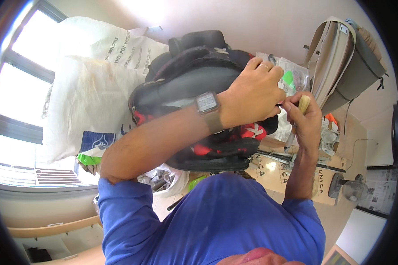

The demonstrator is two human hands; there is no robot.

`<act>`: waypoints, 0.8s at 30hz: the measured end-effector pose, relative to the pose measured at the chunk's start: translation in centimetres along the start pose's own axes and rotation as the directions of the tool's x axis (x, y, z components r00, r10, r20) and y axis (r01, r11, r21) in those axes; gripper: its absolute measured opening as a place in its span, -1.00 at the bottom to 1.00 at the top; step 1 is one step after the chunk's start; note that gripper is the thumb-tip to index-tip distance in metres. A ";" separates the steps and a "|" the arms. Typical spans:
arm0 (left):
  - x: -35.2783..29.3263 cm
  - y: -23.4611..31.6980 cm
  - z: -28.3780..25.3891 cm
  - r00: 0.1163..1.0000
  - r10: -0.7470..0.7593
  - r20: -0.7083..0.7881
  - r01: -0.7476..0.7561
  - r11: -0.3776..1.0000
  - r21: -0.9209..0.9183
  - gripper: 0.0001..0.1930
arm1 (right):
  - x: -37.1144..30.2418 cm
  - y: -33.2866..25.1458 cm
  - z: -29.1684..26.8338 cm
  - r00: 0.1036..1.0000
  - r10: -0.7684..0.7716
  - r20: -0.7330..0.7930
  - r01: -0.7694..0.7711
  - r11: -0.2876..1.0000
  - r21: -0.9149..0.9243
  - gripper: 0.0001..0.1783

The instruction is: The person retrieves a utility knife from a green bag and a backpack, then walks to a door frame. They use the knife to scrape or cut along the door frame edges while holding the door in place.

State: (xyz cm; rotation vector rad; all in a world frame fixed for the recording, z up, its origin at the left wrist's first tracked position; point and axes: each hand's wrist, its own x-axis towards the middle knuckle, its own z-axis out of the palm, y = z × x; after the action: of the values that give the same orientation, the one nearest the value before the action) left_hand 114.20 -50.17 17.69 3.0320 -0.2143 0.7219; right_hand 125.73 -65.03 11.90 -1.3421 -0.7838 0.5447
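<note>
A large black backpack (194,84) with red and white patches lies in front of me, its main compartment gaping. My left hand (254,92), with a watch (206,103) on the wrist, reaches across it to the right side. Its fingers are curled and closed, and their tips are mostly hidden. Close beside it, my right hand (307,119) is closed around a brush (304,104) with pale bristles pointing up and the handle pointing down. Its thumb and finger also pinch at a small dark piece (279,105) between the two hands, too small to name.
White woven sacks (93,97) stand at the left by the window. Clear plastic packets (296,73) lie beyond my hands. A grey and beige folded item (345,62) leans on the wall. Cardboard boxes (269,172) and a small fan (351,187) are at the right.
</note>
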 end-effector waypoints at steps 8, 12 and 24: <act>-0.5 -0.1 1.2 0.998 -0.006 -0.061 0.005 1.000 -0.014 -0.85 | 0.1 2.0 -0.7 0.995 -0.094 -0.032 0.099 0.957 0.274 -0.84; 0.0 -0.2 0.7 0.997 -0.015 -0.070 0.014 1.000 -0.010 -0.84 | 1.2 3.1 -1.2 0.984 0.042 0.173 -0.061 0.992 0.108 -0.66; 1.1 -0.1 -4.4 0.976 0.129 -0.178 -0.134 0.991 -0.020 -0.81 | 2.8 3.0 0.9 0.934 -0.211 0.289 0.234 0.971 -0.044 -0.82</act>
State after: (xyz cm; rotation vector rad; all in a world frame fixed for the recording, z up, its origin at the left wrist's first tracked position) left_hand 113.22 -49.95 22.09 2.9231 -0.4208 0.9810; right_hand 127.10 -61.92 9.53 -1.2399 -1.1878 0.5353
